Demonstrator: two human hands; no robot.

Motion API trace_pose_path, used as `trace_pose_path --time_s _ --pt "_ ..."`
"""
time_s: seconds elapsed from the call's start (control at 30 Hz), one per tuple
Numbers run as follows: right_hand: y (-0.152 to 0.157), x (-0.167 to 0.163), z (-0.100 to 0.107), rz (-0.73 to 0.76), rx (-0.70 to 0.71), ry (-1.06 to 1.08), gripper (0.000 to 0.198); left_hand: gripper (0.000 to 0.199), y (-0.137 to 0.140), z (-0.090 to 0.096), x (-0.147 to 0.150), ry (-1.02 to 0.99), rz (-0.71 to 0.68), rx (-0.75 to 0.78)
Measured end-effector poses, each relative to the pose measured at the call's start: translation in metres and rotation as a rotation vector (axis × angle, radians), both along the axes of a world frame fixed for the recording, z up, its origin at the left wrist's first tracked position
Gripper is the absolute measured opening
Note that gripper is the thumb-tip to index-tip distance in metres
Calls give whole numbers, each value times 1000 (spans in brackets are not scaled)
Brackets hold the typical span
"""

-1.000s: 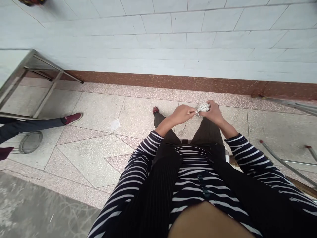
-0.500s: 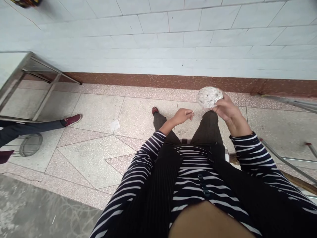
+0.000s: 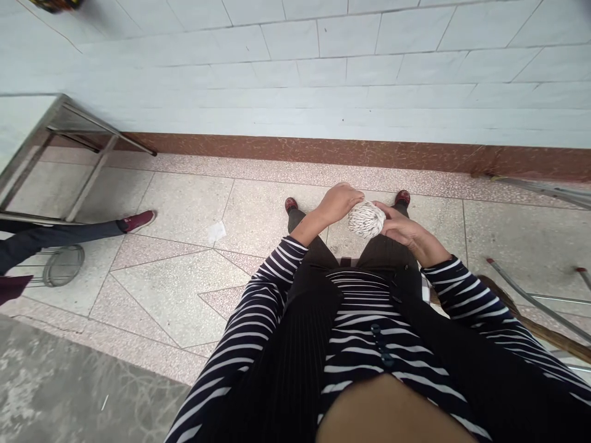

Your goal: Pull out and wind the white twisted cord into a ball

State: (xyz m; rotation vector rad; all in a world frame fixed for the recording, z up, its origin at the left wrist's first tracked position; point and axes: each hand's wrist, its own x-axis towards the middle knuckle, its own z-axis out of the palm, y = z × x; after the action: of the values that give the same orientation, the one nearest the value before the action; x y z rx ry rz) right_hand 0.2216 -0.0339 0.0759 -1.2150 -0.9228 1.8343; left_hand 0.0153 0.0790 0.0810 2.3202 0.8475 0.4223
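A rounded white bundle with dark gaps between its strands hangs in front of my thighs. It looks like a ball of white cord. My right hand is closed around its right side, thumb and fingers gripping it. My left hand is closed in a pinch, fingertips at the ball's upper left edge. What those fingertips pinch is hidden. Both hands are above the floor, close together, between my knees and the wall.
A metal-framed table stands on the left by the tiled wall. Another person's leg and red shoe reach in below it, near a wire stand. White paper lies on the floor. Metal legs stand on the right.
My right hand has brought the ball left and down, turning it. My left hand, which was apart from it with a small white bit at the fingertips, has come up against it.
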Motion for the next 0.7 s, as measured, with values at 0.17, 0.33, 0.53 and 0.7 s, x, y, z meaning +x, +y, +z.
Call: trace_pose_path --time_s 0.17,0.33,0.53,0.7 --pt "24 24 31 -217 188 -31 71 31 -14 -30 3 -29 114 -272" --pt "62 40 11 -502 295 -528 67 35 -46 -31 3 -76 -40 -505" --pt "30 12 -25 -156 117 -689 62 27 -25 0 -8 19 21 -221" --pt "2 -7 -6 8 7 -46 58 27 -3 -7 -8 37 61 -57"
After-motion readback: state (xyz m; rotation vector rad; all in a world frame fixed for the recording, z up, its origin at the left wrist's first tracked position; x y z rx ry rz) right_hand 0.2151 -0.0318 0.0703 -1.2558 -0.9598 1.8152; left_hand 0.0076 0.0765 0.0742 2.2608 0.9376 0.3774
